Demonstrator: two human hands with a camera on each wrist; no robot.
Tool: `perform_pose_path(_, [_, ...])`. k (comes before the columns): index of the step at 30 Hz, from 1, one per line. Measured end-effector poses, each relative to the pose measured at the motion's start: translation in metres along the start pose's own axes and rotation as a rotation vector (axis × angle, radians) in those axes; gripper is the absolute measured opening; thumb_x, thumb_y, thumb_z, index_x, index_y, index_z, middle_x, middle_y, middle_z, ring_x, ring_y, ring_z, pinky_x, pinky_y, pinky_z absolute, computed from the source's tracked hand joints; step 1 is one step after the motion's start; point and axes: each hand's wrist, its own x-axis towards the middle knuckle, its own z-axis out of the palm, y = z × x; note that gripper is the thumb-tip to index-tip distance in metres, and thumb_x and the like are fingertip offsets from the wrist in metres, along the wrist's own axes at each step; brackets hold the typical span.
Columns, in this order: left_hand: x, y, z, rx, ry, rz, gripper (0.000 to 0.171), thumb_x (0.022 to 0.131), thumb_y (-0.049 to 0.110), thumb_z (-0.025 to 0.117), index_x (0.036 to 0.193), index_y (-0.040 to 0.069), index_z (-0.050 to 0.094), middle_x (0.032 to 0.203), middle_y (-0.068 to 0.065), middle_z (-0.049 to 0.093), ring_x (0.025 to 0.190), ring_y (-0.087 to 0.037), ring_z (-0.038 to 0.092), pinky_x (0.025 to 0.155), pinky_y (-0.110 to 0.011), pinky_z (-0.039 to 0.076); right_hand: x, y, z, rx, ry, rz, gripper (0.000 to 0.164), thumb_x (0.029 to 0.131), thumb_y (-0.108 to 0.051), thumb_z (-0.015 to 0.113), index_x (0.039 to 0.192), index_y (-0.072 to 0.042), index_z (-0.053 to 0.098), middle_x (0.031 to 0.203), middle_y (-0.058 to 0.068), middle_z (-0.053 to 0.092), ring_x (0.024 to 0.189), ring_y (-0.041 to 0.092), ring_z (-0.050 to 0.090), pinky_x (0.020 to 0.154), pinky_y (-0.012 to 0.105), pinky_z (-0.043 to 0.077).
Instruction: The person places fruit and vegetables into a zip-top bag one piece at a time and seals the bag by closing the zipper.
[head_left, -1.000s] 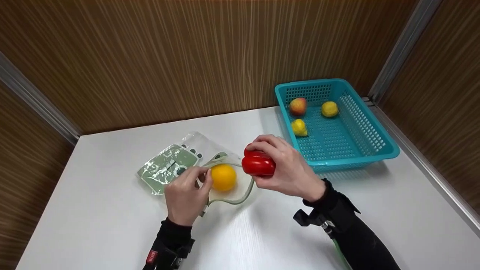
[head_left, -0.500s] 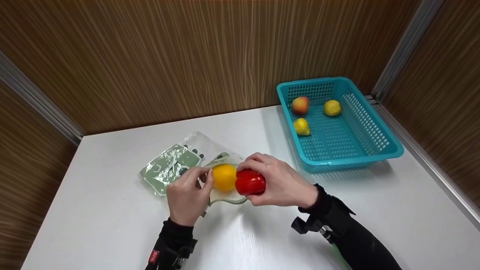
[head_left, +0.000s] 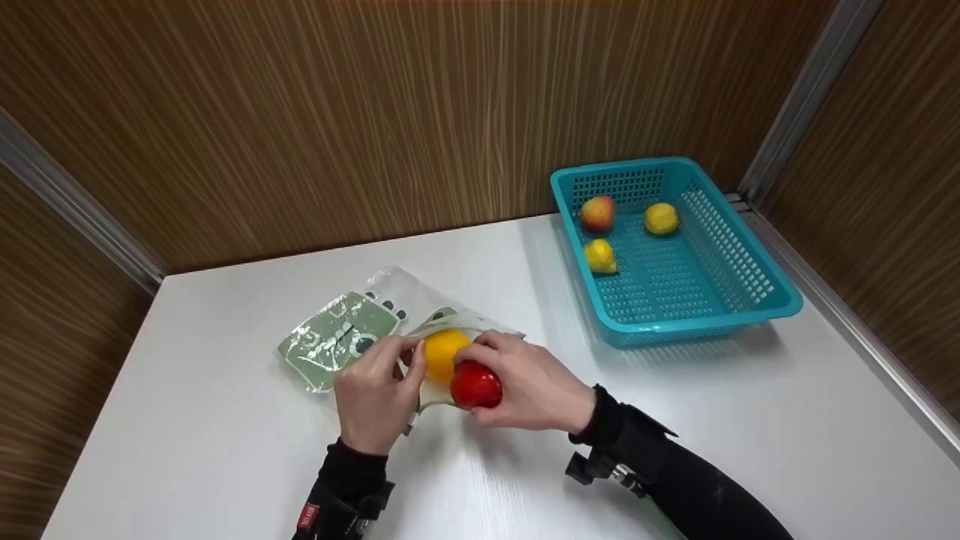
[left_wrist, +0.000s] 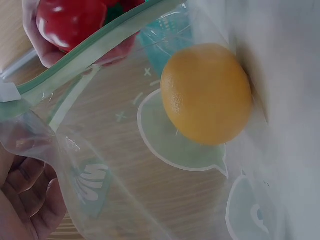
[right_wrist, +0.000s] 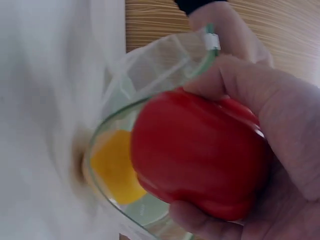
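Left of the tabletop's [head_left: 225, 450] middle, a zip bag [head_left: 341, 337] lies with its closed end toward the left edge and its mouth toward the center. Left hand [head_left: 373, 394]: thumb and fingertips brought together, pinching the bag's rim, presumably to hold the mouth apart. Orange [head_left: 442, 355] sits inside the bag, just behind the mouth; its weight probably helps steady the film. Red bell pepper [head_left: 475, 385] is at the mouth, before the orange; contact with the rim, cannot tell. Right hand [head_left: 536, 384]: partly closed, fingers over the pepper and thumb beneath, a grip that likely suits its lobed sides. At the right rear corner, a basket [head_left: 694, 328] keeps a pear [head_left: 601, 256], a peach [head_left: 598, 214] and a lemon [head_left: 661, 218] apart.

Materials: bag clear, wrinkled, green-printed, with a white slider [right_wrist: 212, 41]; orange round, finely dimpled; pepper smooth, glossy; basket teal plastic, perforated, rectangular; peach blushed red.
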Motion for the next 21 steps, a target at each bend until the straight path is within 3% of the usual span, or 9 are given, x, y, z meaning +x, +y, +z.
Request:
perform_pose_path(7, [-0.001, 0.002, 0.001, -0.001, -0.019, 0.011, 0.004, 0.080, 0.012, 0.073, 0.080, 0.012, 0.069, 0.065, 0.002, 0.064, 0.054, -0.011, 0.056, 0.048, -0.017, 0.041, 0.003, 0.003, 0.019, -0.069, 0.066, 0.041, 0.055, 0.071, -0.039, 0.077, 0.120, -0.025, 0.055, 0.113, 0.002, 0.058, 0.096, 0.016, 0.060, 0.078, 0.029, 0.057])
perform_pose_path(15, [-0.001, 0.005, 0.001, 0.014, -0.043, 0.053, 0.004, 0.080, 0.012, 0.072, 0.083, 0.011, 0.070, 0.066, 0.003, 0.066, 0.053, -0.010, 0.055, 0.047, -0.018, 0.040, 0.007, 0.005, 0.034, -0.185, 0.071, 0.050, 0.061, 0.074, -0.044, 0.076, 0.126, -0.022, 0.052, 0.117, 0.008, 0.058, 0.099, 0.020, 0.060, 0.075, 0.036, 0.058])
perform_pose_path(21, [-0.001, 0.005, 0.001, 0.013, -0.053, 0.068, 0.003, 0.081, 0.013, 0.071, 0.082, 0.011, 0.070, 0.067, 0.003, 0.066, 0.054, -0.006, 0.055, 0.048, -0.017, 0.041, 0.018, 0.005, 0.043, -0.181, 0.120, 0.054, 0.063, 0.075, -0.045, 0.074, 0.129, -0.021, 0.052, 0.123, 0.010, 0.058, 0.105, 0.023, 0.061, 0.081, 0.038, 0.058])
